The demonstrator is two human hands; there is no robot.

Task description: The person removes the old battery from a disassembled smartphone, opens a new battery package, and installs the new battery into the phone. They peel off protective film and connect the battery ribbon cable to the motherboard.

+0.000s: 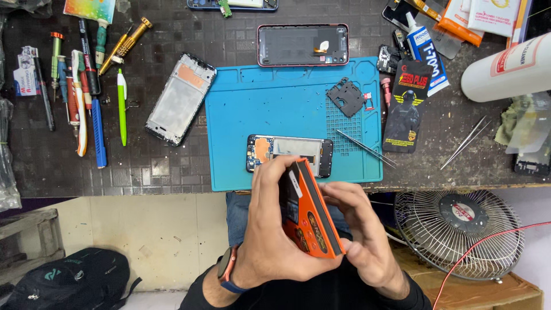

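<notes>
- Orange is the colour of the flat rectangular cardboard box (310, 212) that both hands hold up over the person's lap, tilted on edge, below the near edge of the worktable (160, 172).
- The left hand (270, 229) wraps round the box from the left, fingers curled over its upper end and thumb along its side; a dark watch with an orange strap (227, 270) sits on that wrist.
- The right hand (364, 235) grips the box from the right, fingers pressed against its long narrow edge and lower corner.
- Just beyond the box, on the near part of the blue silicone repair mat (270, 103), lies an opened phone with its circuit board and metal frame showing (290, 152); the left fingertips overlap it in the view, though whether they touch it cannot be told.
- Thin steel tweezers (365, 147) lie on the mat just right of that phone, and a small black plastic cover plate (346, 96) rests near the mat's far right corner.
- A phone back shell with a red rim (302, 45) lies beyond the mat's far edge.
- A pale phone frame (180, 99) sits slanted just left of the mat.
- A row of screwdrivers and pens (86, 86) lies well to the left.
- A round wire fan (459, 229) stands on a brown box (488, 293) below the table at right, and a black backpack (69, 281) lies on the floor at left.
</notes>
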